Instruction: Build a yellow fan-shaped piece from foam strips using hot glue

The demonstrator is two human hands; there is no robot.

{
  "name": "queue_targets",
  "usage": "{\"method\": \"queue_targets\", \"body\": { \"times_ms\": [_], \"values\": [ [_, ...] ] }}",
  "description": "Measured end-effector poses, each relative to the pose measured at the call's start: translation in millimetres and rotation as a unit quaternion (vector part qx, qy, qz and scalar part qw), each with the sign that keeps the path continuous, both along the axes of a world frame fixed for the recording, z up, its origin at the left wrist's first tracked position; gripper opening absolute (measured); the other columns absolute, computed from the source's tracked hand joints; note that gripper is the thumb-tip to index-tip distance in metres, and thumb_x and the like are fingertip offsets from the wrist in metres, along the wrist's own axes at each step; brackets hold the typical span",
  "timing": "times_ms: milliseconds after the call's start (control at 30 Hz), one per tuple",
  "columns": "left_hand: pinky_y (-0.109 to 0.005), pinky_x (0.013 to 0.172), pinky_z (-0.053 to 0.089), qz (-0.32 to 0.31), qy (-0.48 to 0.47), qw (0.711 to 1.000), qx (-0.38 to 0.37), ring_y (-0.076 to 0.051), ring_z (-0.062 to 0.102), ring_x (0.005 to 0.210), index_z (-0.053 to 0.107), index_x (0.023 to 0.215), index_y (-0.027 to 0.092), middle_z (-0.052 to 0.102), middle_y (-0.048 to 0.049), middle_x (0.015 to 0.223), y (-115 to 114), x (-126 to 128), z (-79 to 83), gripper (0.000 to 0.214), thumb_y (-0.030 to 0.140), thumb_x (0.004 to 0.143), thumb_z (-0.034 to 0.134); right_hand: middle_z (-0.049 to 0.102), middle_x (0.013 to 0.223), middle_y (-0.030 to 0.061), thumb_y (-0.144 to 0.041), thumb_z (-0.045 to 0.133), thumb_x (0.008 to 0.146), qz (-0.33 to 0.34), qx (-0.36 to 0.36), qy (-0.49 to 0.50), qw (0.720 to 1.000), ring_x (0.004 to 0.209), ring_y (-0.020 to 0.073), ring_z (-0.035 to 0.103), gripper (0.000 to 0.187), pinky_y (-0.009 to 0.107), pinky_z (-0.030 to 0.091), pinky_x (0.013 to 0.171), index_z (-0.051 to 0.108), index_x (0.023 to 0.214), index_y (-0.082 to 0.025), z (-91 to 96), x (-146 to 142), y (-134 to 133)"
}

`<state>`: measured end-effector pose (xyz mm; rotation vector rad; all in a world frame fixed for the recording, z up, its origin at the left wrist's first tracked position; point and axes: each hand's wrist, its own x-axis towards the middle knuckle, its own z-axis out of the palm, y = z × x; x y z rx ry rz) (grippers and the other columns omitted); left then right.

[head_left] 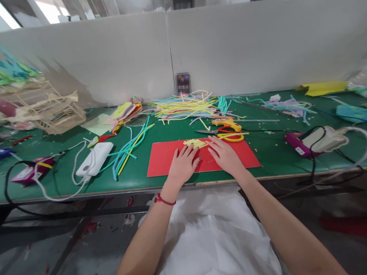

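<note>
Yellow fringed piece (194, 143) lies on a red board (160, 161), atop the green surface (274, 160). Left hand (183, 166) spread flat, fingertips at the piece's near edge; right hand (225, 154) at its right end, grip unclear. Far left, openwork rack (63, 117) bears teal-and-green leaf-like pieces (2, 69) on top.

Both hands at a yellow strip piece (193, 143) on a red sheet (160, 161).
I see the left hand (183, 165) and right hand (225, 155) near the green desk's (276, 162) front edge; scissors (214, 131) lie just beyond, coloured strips (184, 108) along its back edge.
</note>
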<state>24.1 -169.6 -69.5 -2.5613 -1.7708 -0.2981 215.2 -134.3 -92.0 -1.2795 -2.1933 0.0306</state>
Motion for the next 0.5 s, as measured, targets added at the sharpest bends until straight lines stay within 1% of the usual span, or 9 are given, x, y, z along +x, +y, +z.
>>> {"method": "queue_targets", "body": {
  "times_ms": [100,167,300,500],
  "values": [
    [-0.048,0.111,0.026,-0.002,0.000,1.000,0.000,-0.022,0.034,0.136,0.040,0.138,0.025,0.037,-0.0039,0.148,0.1,0.1,-0.3,0.046,0.040,0.097,0.028,0.061,0.123,0.0113,-0.034,0.029,0.095,-0.025,0.003,0.016,1.000,0.117,0.0251,0.054,0.044,0.044,0.042,0.101,0.058,0.125,-0.020,0.7,0.5,-3.2],
    [-0.048,0.111,0.026,-0.001,-0.002,1.000,0.001,-0.022,0.034,0.135,0.041,0.138,0.024,0.037,-0.0038,0.147,0.2,-0.1,-0.8,0.046,0.040,0.097,0.028,0.062,0.120,0.0127,-0.036,0.030,0.095,-0.032,-0.011,0.001,0.999,0.113,0.0262,0.055,0.045,0.044,0.044,0.098,0.057,0.127,-0.018,0.2,0.6,-3.8],
    [-0.048,0.111,0.026,0.000,-0.002,1.000,-0.001,-0.022,0.034,0.135,0.040,0.138,0.023,0.037,-0.0041,0.148,0.3,-0.2,-1.0,0.047,0.040,0.097,0.028,0.058,0.126,0.0131,-0.037,0.031,0.095,-0.025,-0.016,-0.038,0.999,0.117,0.0259,0.052,0.046,0.043,0.042,0.099,0.055,0.128,-0.016,-0.9,0.3,-2.9],
    [-0.048,0.111,0.026,-0.001,-0.002,1.000,-0.005,-0.023,0.034,0.136,0.040,0.138,0.023,0.037,-0.0052,0.147,-0.1,0.4,0.8,0.046,0.039,0.096,0.029,0.055,0.131,0.0117,-0.038,0.029,0.095,0.002,-0.013,-0.059,0.998,0.122,0.0252,0.049,0.047,0.043,0.041,0.100,0.051,0.132,-0.018,-1.7,0.7,-1.6]
  ]
}}
